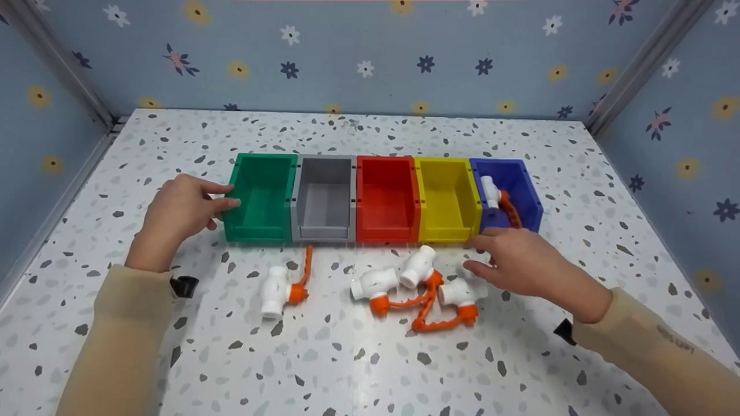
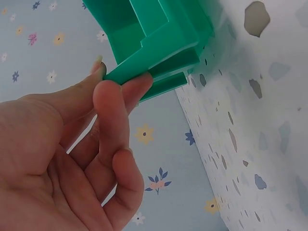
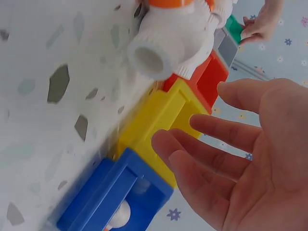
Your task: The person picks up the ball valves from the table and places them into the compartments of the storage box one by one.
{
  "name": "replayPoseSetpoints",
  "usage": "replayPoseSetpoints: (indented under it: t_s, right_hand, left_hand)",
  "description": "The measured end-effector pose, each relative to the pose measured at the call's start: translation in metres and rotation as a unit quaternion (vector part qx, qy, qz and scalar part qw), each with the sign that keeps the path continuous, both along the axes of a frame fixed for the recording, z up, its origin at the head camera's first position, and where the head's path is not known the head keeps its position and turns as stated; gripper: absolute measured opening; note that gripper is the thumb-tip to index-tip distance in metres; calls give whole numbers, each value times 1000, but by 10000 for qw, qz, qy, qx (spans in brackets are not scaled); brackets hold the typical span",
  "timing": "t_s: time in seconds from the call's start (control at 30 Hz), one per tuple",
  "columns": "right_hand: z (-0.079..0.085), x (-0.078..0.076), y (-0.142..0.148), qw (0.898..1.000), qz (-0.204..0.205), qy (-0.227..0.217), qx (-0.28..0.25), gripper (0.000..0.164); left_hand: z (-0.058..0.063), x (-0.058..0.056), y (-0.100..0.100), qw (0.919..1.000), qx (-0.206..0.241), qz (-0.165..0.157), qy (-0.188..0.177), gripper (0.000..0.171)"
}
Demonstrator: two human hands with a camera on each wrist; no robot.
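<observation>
My left hand (image 1: 180, 205) pinches the left side wall of the green bin (image 1: 263, 199) between thumb and fingers, as the left wrist view shows. My right hand (image 1: 523, 263) hovers over the front of the yellow bin (image 1: 448, 234) and blue bin (image 1: 529, 214), fingers apart and slightly bent, holding nothing. Inside the blue bin lies a white ball valve (image 1: 490, 192) with an orange handle. Nearest the right hand on the table is another ball valve (image 1: 459, 293). Two more, a ball valve (image 1: 376, 283) and a ball valve (image 1: 418, 267), lie beside it with handles crossing.
A separate ball valve (image 1: 276, 292) lies in front of the grey bin (image 1: 324, 205), its handle pointing away from me. The red bin (image 1: 387, 202) stands between grey and yellow in one joined row. Flowered panels (image 1: 364, 52) enclose the speckled table (image 1: 231, 370) at back and sides.
</observation>
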State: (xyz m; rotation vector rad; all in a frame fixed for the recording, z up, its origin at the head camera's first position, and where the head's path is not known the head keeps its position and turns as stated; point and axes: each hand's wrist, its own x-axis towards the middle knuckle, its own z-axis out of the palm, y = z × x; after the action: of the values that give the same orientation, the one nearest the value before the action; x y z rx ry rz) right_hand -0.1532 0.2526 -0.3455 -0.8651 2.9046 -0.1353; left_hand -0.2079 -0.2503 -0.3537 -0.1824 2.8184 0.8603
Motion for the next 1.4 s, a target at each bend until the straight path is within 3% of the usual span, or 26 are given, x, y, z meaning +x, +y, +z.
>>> replayPoseSetpoints:
  t_s: [0.27, 0.43, 0.67, 0.87, 1.17, 1.4]
  right_hand:
    - [-8, 15, -6, 9997, 21, -240, 7, 41]
    - [-12, 23, -8, 9998, 140, -124, 87, 45]
    - [-16, 33, -17, 9977, -108, -467, 485, 51]
    - [-21, 35, -26, 9981, -237, -255, 503, 60]
    - [-22, 36, -35, 9963, -397, -183, 740, 45]
    - [-22, 37, -34, 9986, -271, 6, 451, 34]
  left_hand:
    - [0, -2, 3, 10000, -42, -25, 73, 51]
    - [0, -3, 4, 9999, -88, -92, 107, 52]
    - [1, -2, 2, 9999, -67, -88, 60, 51]
    - [2, 0, 0, 9998, -85, -59, 161, 50]
    - [2, 2, 0, 9999, -71, -7, 88, 50]
    - [2, 2, 0, 9998, -77, -73, 151, 48]
